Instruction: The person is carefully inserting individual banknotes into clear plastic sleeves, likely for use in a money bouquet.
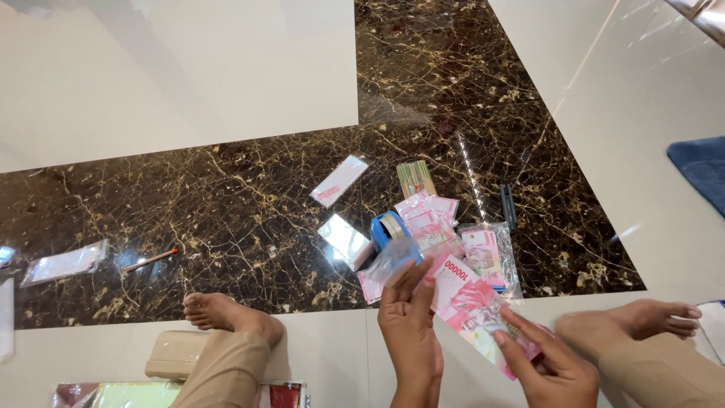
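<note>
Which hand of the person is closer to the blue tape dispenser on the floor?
Left. The left hand is just below the blue tape dispenser, fingertips almost reaching it. The right hand is farther, lower right, on the pink banknotes.

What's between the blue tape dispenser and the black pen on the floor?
Head view: loose pink banknotes and a clear bag of more notes lie between the tape dispenser and the black pen.

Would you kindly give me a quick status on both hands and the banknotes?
Left hand and right hand both gripping pink banknotes. Clear plastic sleeve at left fingertips. More notes and blue tape dispenser just beyond.
</note>
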